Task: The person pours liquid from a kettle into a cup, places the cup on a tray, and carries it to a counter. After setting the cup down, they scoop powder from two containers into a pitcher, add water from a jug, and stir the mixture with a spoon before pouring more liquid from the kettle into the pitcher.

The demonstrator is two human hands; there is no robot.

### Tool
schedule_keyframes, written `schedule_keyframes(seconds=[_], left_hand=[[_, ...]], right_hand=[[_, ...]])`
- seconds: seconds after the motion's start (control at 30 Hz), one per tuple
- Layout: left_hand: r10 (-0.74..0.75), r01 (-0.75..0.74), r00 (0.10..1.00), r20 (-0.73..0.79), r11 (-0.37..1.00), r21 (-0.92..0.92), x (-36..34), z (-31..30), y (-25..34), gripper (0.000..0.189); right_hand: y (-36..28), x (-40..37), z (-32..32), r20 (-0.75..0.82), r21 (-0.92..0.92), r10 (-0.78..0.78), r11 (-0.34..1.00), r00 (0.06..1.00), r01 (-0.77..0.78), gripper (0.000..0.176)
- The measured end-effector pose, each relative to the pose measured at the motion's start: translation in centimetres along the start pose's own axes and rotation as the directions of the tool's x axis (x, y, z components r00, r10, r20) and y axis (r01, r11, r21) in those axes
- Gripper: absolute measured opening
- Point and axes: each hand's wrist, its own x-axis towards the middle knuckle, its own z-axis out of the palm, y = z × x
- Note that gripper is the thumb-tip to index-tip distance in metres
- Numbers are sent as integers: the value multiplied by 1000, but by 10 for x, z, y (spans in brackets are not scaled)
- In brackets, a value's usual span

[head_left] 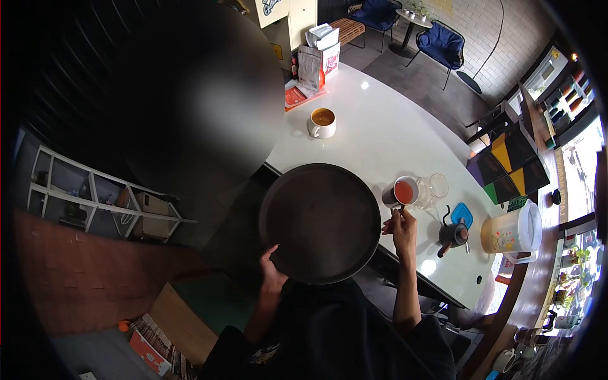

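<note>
A round dark tray (320, 223) is held level over the near edge of the white counter (373, 139). My left hand (273, 272) grips its lower left rim, fingers partly under it. My right hand (401, 229) is closed on the handle of a mug (404, 191) with reddish liquid, just right of the tray. Beside that mug is a clear glass vessel (436, 186). A white cup (322, 123) with brown residue inside stands farther back on the counter, beyond the tray.
A dark gooseneck kettle (451, 235), a blue lid (462, 216) and a large plastic container (506, 233) stand at the right. Menus (311, 66) are at the back. A blurred dark shape covers the upper left. White shelving (92, 199) is at the left.
</note>
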Motion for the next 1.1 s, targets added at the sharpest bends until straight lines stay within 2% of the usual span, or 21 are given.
schedule_keyframes(seconds=[0.1,0.37,0.5,0.57,0.67,0.77,0.83,0.97,1.03,1.1], left_hand=[[22,-22,1000,-15,1000,-13,-2,6,-3,34],[94,-95,995,-16,994,-58,-17,0,-1,37],[150,-149,989,1,984,-100,-33,-4,6,37],[197,-195,980,1,971,-140,-47,-10,9,37],[268,-266,963,-5,953,-147,-64,-19,14,36],[309,-295,951,26,927,-230,-80,-37,20,35],[406,-398,914,2,896,-195,-93,-42,23,34],[479,-465,877,31,865,-187,-120,-57,36,33],[485,-501,865,-126,836,-224,-137,-47,41,26],[501,-529,849,-170,815,-236,-144,-62,46,26]], right_hand=[[-24,-7,5,98,-12,-62,998,993,63,27],[-46,-31,54,386,-9,-26,999,922,33,24],[-47,-46,82,538,-52,-63,993,841,108,21],[-58,-60,102,643,-52,-87,986,761,156,21],[-62,-73,122,704,-32,-90,987,704,158,17],[-63,-85,141,764,-20,-110,981,636,193,17],[-65,-94,154,797,-9,-139,970,587,242,17],[-69,-108,183,852,-12,-131,963,507,269,17],[-67,-114,198,877,-29,-84,973,473,227,17],[-65,-117,212,908,-34,-67,972,414,232,17]])
